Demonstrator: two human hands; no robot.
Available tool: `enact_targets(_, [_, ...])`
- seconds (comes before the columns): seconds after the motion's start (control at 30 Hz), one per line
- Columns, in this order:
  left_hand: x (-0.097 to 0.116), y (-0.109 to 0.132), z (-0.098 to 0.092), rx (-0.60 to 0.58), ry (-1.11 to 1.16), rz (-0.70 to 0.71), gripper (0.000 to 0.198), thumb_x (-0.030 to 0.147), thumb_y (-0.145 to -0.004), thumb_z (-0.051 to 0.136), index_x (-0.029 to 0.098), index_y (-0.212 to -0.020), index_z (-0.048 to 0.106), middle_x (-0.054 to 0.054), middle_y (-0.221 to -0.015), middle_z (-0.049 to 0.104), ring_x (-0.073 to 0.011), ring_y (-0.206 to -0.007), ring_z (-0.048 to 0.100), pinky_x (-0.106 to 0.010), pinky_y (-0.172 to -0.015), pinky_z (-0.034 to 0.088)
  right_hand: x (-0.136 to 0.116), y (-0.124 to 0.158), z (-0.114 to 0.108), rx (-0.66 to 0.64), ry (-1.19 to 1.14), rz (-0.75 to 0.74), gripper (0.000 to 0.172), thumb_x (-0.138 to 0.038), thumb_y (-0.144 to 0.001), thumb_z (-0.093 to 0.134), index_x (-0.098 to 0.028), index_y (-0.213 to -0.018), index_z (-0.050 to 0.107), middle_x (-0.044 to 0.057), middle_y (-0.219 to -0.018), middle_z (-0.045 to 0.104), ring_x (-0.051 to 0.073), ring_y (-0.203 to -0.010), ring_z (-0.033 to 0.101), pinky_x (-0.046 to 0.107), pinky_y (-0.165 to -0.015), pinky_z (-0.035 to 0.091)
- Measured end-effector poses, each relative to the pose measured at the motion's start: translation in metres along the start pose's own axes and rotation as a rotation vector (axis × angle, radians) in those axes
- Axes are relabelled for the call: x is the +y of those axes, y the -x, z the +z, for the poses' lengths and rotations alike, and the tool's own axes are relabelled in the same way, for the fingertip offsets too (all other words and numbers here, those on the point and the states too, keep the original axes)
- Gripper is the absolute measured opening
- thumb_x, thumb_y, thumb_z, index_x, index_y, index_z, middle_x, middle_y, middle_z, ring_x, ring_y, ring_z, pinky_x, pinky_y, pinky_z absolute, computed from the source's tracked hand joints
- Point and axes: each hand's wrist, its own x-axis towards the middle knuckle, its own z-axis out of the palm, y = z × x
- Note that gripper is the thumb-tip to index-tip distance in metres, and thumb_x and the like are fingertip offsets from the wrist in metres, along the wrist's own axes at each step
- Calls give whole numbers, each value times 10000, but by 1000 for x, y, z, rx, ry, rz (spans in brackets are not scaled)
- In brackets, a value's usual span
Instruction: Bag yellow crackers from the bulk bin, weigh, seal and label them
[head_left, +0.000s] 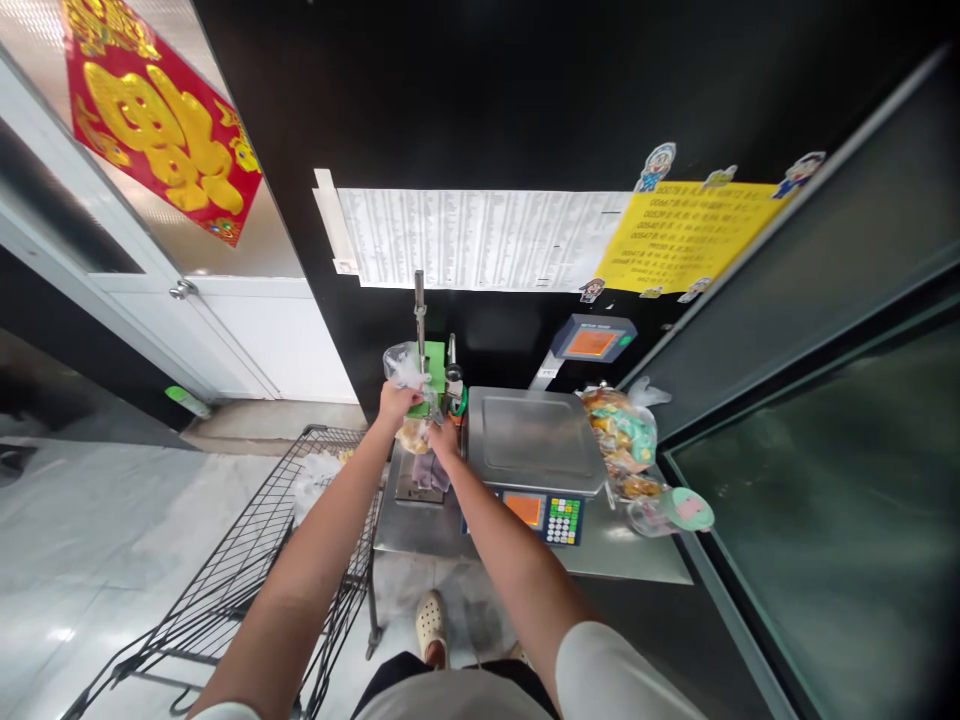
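A clear plastic bag (413, 435) with pale yellowish contents is between my hands, in front of an upright green device (436, 362) with a metal post. My left hand (396, 402) is closed on the bag's gathered, loose upper part. My right hand (443, 438) grips the bag lower down, at its right side. The fingertips of both hands are partly hidden by plastic and too small to see clearly. A purplish folded cloth (429, 473) lies just below the bag on a metal base plate.
Right of my hands stands a weighing scale (536, 435) with a raised display (596, 340). Packaged goods (621, 430) and a lidded clear tub (664, 512) sit farther right on the metal table (637, 560). A wire shopping cart (255, 530) with plastic bags stands at the left.
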Motion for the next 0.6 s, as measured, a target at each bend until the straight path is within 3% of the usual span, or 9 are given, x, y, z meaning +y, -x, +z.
enact_targets(0.13, [-1,-6,-5,43,-64,-19,151,138,-659,842,119,-742,716,-20,-608,661,-142,-515,618,-261,-522,540,-17,-6,21,37,191,13,280,-235,-858,532,-210,-1047,736,111,-1080,772,268,-1133,667,388,-995,517])
enact_targets(0.3, [-1,-7,-10,61,-22,-55,118,110,-700,770,141,-765,677,-10,-656,671,-132,-554,629,-282,-600,594,-27,14,35,-41,253,-25,206,-207,-888,529,-200,-927,731,107,-994,770,252,-1049,673,347,-992,504])
enact_targets(0.47, [3,-3,-14,5,13,-91,194,123,-686,776,156,-837,659,-13,-705,673,-134,-590,639,-307,-638,622,-22,45,17,-134,261,-100,267,-357,-970,502,-190,-950,709,103,-1013,743,244,-1009,672,336,-962,504])
enact_targets(0.6, [9,-4,-12,-15,26,-84,180,134,-677,761,151,-827,662,-13,-668,651,-135,-550,616,-335,-629,630,-14,70,-23,-94,123,-174,235,-293,-876,598,-218,-1080,687,84,-1159,721,228,-1072,674,331,-966,525])
